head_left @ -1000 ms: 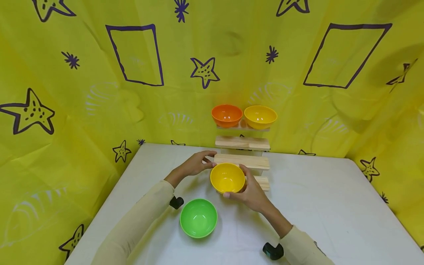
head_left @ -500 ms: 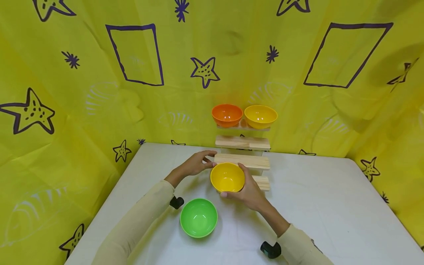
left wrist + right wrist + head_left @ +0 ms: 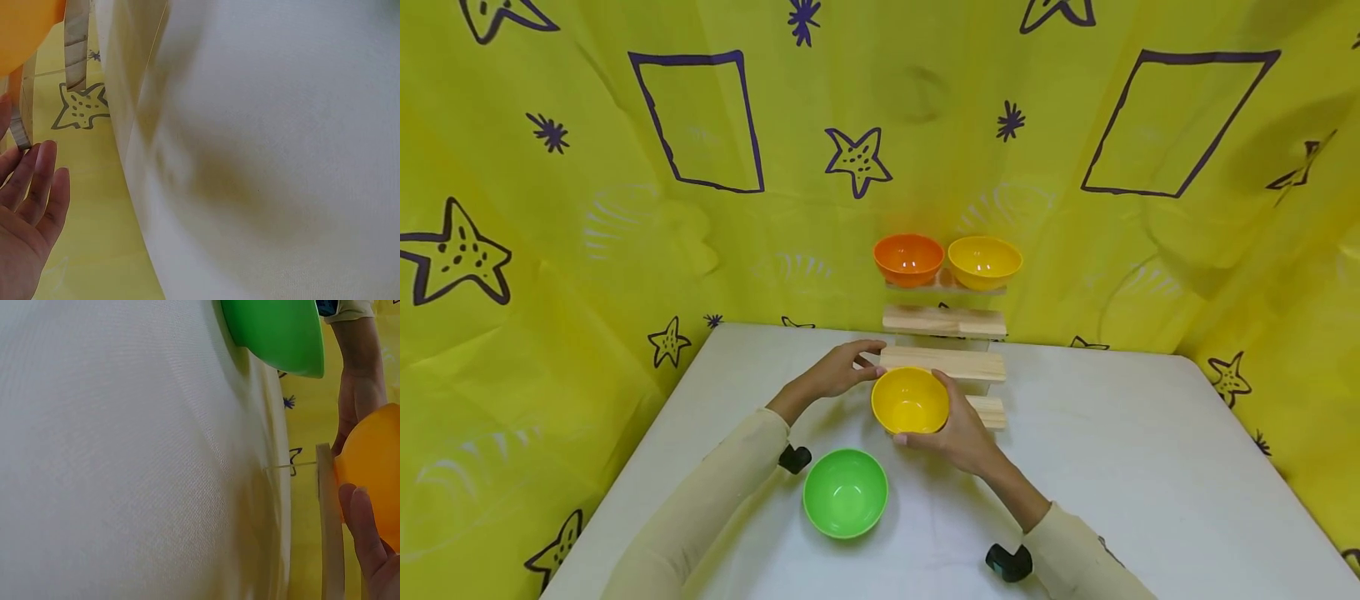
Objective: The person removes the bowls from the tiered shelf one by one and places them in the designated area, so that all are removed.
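My right hand grips a yellow bowl, thumb on its near side and fingers round its right side. The bowl sits at the left part of the lowest step of a stepped wooden stand; in the right wrist view the bowl meets a wooden slat. My left hand pinches the left end of the step above, thumb and fingertips on either edge. In the left wrist view that hand's fingers touch a slat end. A green bowl rests on the table in front.
An orange bowl and another yellow bowl stand side by side on the stand's top step. A yellow patterned curtain hangs behind the white table. Black devices sit at both wrists.
My right hand has shifted slightly leftward round the yellow bowl, which stays in place. The left hand keeps its hold on the stand. The head view has moved a little.
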The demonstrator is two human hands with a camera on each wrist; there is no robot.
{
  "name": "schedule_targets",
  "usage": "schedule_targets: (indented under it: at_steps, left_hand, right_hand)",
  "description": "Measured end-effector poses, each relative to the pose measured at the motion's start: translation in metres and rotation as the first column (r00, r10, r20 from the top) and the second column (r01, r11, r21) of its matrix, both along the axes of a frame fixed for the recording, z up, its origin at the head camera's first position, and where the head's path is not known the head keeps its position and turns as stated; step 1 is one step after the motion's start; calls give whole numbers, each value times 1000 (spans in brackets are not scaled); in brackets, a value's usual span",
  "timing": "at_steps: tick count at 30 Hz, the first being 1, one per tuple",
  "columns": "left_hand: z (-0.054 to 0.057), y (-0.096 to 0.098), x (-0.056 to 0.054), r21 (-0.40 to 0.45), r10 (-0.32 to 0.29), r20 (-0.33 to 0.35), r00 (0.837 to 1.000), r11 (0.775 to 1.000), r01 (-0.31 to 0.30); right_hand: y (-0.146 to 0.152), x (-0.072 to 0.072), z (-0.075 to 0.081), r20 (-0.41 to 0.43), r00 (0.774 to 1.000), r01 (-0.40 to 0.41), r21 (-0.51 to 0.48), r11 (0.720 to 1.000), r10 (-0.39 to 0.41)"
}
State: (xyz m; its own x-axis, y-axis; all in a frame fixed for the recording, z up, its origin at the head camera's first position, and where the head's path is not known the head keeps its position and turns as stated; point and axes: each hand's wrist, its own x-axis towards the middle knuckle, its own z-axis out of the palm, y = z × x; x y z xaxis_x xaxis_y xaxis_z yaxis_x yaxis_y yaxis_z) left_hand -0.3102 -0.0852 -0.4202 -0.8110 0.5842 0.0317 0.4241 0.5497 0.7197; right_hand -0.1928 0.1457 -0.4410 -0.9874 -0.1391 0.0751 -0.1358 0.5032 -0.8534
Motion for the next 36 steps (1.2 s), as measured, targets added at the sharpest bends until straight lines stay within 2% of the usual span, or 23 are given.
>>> schedule_targets:
  at_steps: [15,36]
  left_hand:
    - [0,0,1,1,3,6,1000,1000,-3]
    - [-1,0,-1,-3,-8,0,1000,1000,8]
  right_hand:
    - [1,0,3,26,999,-37,-7,999,37]
    - [3,0,1,6,999,-54,-59,997,54]
